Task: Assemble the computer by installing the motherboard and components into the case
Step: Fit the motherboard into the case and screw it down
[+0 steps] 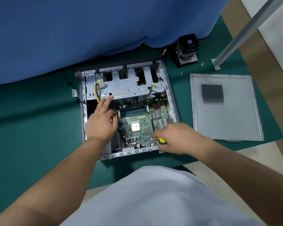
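Gripping a yellow-handled screwdriver (161,141), my right hand (178,137) works the motherboard (142,126) at centre frame inside the case (171,101); left hand (101,121) rests spread. Judged step: screwing down; next needs steady tip alignment.

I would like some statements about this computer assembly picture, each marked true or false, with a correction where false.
1. The green motherboard lies inside the open grey metal computer case. True.
2. The right hand holds a yellow-and-black screwdriver handle. True.
3. The grey side panel with the mesh vent is mounted on the case. False: it lies flat on the green mat, to the right of the case.
4. The black CPU cooler with fan sits on the motherboard. False: it stands on the mat beyond the case.
5. The left hand grips the screwdriver. False: its fingers are extended, reaching towards the metal drive cage.
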The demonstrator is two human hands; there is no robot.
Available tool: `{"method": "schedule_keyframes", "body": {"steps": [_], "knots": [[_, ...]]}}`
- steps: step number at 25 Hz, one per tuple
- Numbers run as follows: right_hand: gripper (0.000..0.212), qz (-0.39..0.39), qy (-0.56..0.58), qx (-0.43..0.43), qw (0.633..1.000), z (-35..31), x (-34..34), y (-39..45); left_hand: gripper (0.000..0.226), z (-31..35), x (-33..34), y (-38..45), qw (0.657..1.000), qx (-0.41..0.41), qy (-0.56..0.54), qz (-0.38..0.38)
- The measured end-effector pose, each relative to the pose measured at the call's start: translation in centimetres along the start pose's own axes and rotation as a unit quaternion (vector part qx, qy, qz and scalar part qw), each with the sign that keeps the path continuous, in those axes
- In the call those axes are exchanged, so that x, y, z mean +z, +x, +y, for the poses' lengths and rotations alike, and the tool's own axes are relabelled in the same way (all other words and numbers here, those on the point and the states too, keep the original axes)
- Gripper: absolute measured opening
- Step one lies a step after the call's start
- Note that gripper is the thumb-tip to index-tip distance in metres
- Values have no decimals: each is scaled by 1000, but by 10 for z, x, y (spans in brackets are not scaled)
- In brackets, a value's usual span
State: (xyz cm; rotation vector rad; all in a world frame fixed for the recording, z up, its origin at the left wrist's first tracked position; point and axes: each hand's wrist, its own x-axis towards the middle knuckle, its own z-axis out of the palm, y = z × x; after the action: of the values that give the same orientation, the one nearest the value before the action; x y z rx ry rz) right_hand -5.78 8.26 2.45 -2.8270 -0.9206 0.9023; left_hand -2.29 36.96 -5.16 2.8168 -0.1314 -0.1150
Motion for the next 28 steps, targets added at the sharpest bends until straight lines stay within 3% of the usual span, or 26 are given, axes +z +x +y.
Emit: {"method": "schedule_keyframes", "body": {"steps": [2,5,8,12,19,23,28], "knots": [[42,32,-70,31,997,-2,5,1,20,1,0,0,1000,-1,1,-2],[55,21,-11,16,1000,2,7,0,20,1,-2,-1,1000,-5,-1,-7],[44,-33,92,-16,995,4,4,-4,20,2,-2,-1,1000,-3,-3,-6],[22,7,55,10,998,4,7,1,20,2,-2,-1,1000,-8,-4,-8],[33,43,-3,16,999,2,12,3,20,-1,1,0,1000,2,6,-5],[27,50,67,59,995,11,-2,1,24,-1,0,-1,1000,6,-22,-16],[18,122,173,105,972,42,-32,-5,28,29,1,-2,987,-2,-159,21]]}}
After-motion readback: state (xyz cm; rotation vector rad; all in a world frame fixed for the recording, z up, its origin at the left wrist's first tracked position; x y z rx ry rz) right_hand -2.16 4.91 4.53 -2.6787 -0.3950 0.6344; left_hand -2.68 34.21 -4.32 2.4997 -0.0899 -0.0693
